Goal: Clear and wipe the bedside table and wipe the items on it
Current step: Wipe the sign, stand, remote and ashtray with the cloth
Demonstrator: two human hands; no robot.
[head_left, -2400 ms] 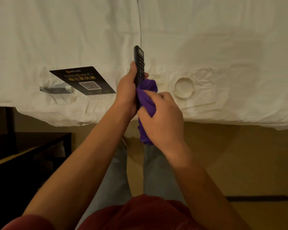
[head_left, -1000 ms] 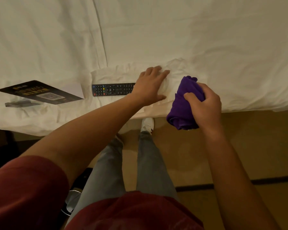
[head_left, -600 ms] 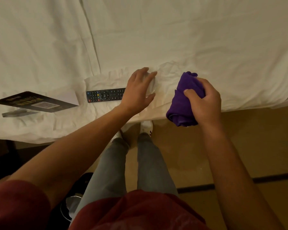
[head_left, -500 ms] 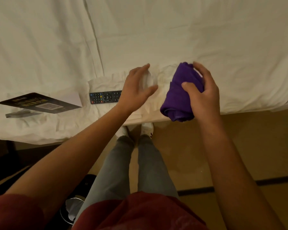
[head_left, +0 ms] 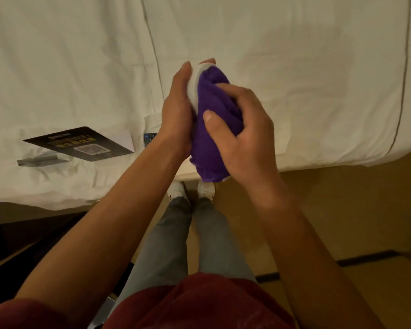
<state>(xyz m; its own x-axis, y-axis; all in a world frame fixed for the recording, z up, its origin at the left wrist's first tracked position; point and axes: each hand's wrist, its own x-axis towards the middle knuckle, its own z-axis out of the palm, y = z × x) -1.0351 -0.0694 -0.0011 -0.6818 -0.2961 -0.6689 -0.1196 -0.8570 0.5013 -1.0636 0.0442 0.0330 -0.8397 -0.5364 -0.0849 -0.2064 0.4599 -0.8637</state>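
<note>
My left hand (head_left: 176, 110) holds a small round white dish (head_left: 195, 84) upright above the bed edge. Only the dish's pale rim shows between palm and cloth. My right hand (head_left: 242, 136) grips a bunched purple cloth (head_left: 211, 129) and presses it against the dish's face. On the white bed (head_left: 294, 79) behind my left wrist lies the black remote control (head_left: 150, 137), mostly hidden by my arm. A black WiFi card (head_left: 81, 143) and a clear acrylic stand (head_left: 40, 160) rest on the sheet at the left.
The dark bedside table (head_left: 22, 245) stands at the lower left under my left arm. A small bin (head_left: 105, 309) peeks out near my left leg. Tan floor lies to the right of my feet, crossed by a dark strip (head_left: 365, 257).
My left hand set the remote down on the bed, then picked up the white dish from the sheet and lifted it. My right hand brought the purple cloth against it.
</note>
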